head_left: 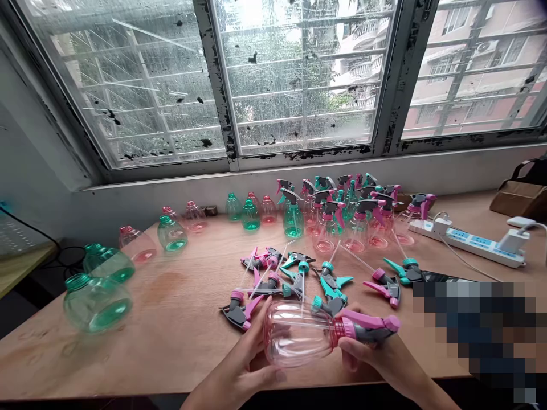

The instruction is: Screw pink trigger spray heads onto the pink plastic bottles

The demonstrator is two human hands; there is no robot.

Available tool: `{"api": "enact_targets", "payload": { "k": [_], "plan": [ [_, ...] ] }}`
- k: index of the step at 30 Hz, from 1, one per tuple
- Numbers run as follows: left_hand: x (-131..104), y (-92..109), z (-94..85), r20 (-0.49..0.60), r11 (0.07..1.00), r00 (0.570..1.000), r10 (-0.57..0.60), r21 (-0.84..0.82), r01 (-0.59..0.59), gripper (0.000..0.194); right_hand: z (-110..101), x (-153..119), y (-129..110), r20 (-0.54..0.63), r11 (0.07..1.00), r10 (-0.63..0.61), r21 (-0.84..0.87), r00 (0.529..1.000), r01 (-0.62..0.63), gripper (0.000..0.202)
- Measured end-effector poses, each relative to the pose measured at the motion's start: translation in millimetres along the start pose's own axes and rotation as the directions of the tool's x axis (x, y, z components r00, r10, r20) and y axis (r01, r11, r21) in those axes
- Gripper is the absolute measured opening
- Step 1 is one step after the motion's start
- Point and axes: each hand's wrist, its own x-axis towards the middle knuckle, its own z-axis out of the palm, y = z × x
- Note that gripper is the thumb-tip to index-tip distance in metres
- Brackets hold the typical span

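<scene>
A clear pink spray bottle [294, 336] lies sideways between my hands over the front of the table, its pink and grey trigger sprayer [374, 326] seated on the neck and pointing right. My left hand [248, 364] is wrapped round the bottle's base. At the neck, my right hand [371, 356] grips the pink collar with thumb and fingers. Just beyond lie several loose sprayer heads, among them a pink and grey one [239, 310] and a teal and grey one [329, 279], some with thin dip tubes.
Several open bottles, such as a green one [98, 304], line the left and back of the wooden table [171, 341]. Bottles with sprayers fitted [329, 228] crowd the back right. A white power strip [470, 242] and a brown bag [519, 196] are at the right, near a pixelated patch.
</scene>
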Motion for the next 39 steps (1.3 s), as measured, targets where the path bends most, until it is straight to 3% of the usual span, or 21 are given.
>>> {"api": "enact_targets", "payload": {
  "k": [7,15,24,30,39],
  "plan": [
    [0.8,0.8,-0.4,0.007,0.992,1.0,0.018,0.123,-0.019,0.108,-0.5,1.0,0.3,-0.03,0.999,-0.034,-0.008,0.999,0.034,0.027],
    [-0.3,-0.1,-2.1,-0.026,0.995,1.0,-0.016,0.095,0.019,0.097,2.4,0.1,-3.1,-0.05,0.999,-0.035,0.023,0.998,0.036,0.023],
    [1.5,-2.3,-2.2,0.041,0.997,0.996,0.083,0.003,-0.083,0.104,3.0,0.8,-6.1,-0.03,0.998,-0.057,-0.009,0.998,0.057,0.025],
    [-0.2,-1.1,-0.3,0.005,1.0,1.0,-0.008,-0.021,0.008,0.094,3.1,-0.3,-5.3,-0.039,0.999,-0.048,0.022,0.998,0.049,0.022],
    [-1.0,1.7,0.1,-0.018,0.997,1.0,-0.021,0.073,0.022,0.109,1.9,0.4,-7.2,-0.023,0.998,-0.056,-0.018,0.998,0.055,0.025]
  ]
}}
